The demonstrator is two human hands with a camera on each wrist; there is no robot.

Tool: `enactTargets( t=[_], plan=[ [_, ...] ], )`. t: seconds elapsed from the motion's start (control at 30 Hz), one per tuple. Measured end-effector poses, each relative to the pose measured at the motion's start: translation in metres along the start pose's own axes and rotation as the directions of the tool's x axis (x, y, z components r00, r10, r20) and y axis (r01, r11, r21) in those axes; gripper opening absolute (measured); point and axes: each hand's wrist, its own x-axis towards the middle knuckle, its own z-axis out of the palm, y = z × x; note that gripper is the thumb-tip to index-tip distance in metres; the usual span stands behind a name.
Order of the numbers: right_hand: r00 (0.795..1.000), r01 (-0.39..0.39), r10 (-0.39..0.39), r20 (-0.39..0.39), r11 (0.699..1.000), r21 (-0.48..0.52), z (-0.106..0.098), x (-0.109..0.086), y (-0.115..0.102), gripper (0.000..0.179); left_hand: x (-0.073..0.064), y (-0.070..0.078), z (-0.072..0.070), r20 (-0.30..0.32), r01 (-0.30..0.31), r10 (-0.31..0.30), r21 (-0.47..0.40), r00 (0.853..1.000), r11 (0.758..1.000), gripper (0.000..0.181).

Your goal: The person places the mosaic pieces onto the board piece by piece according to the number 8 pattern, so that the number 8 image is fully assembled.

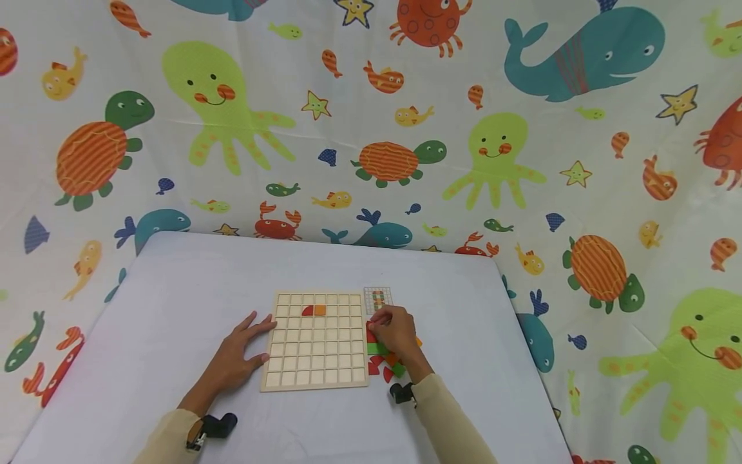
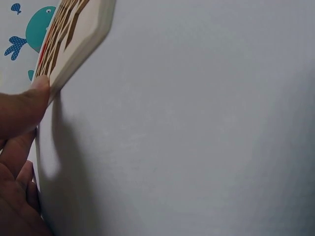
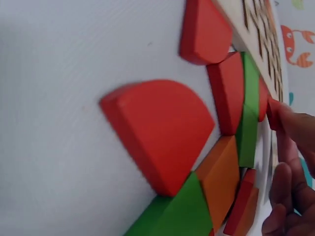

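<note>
A wooden grid board (image 1: 314, 388) lies on the white table, with a red quarter-circle block (image 1: 308, 310) and an orange square block (image 1: 320, 310) side by side in its upper cells. At the board's left edge rests my left hand (image 1: 234, 354), fingers spread; in the left wrist view its thumb (image 2: 40, 91) touches the board's side. My right hand (image 1: 397, 332), right of the board, pinches a small red block (image 3: 273, 115) between thumb and finger. Below that hand lie a green block (image 3: 250, 110), an orange block (image 3: 219, 179) and red quarter-circle blocks (image 3: 160, 128).
A small pattern card (image 1: 378, 298) with coloured shapes on a grid lies at the board's upper right corner. A white curtain (image 1: 371, 122) printed with sea animals hangs behind the table (image 1: 191, 290). Dark cameras are strapped to both wrists.
</note>
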Motion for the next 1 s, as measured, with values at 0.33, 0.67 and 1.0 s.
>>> enactTargets(
  t=[0.33, 0.67, 1.0],
  plan=[
    [0.997, 0.062, -0.054, -0.049, 0.982, 0.18, 0.007, 0.009, -0.009, 0.005, 0.0, 0.0, 0.001, -0.016, -0.017, 0.017, -0.001, 1.0, 1.0, 0.073],
    [0.992, 0.124, -0.12, -0.035, 0.978, 0.166, 0.039, 0.024, -0.033, 0.004, 0.0, 0.004, 0.001, -0.021, -0.003, 0.003, -0.004, 1.0, 1.0, 0.073],
    [0.995, 0.097, -0.096, -0.032, 0.995, 0.024, 0.068, 0.037, -0.049, 0.007, 0.0, 0.002, 0.001, -0.014, -0.001, 0.001, -0.007, 1.0, 1.0, 0.074]
  ],
)
